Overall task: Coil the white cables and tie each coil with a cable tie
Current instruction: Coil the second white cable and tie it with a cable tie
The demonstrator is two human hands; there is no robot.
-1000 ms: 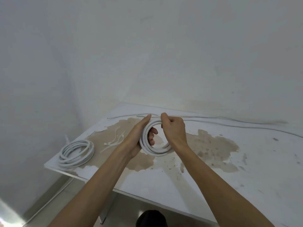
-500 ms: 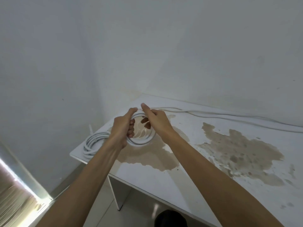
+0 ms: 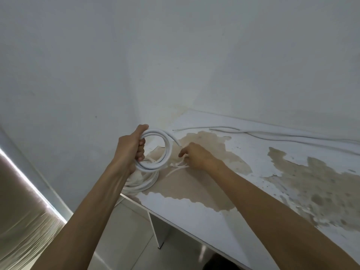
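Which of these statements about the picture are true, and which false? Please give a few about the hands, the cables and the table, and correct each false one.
1. The left hand grips a coil of white cable. True.
2. The right hand also holds this coil. False: it reaches down to the cable ties on the table.
3. A second coil lies at the table's left edge. True.
4. No uncoiled cable remains. False: loose cables lie along the wall.
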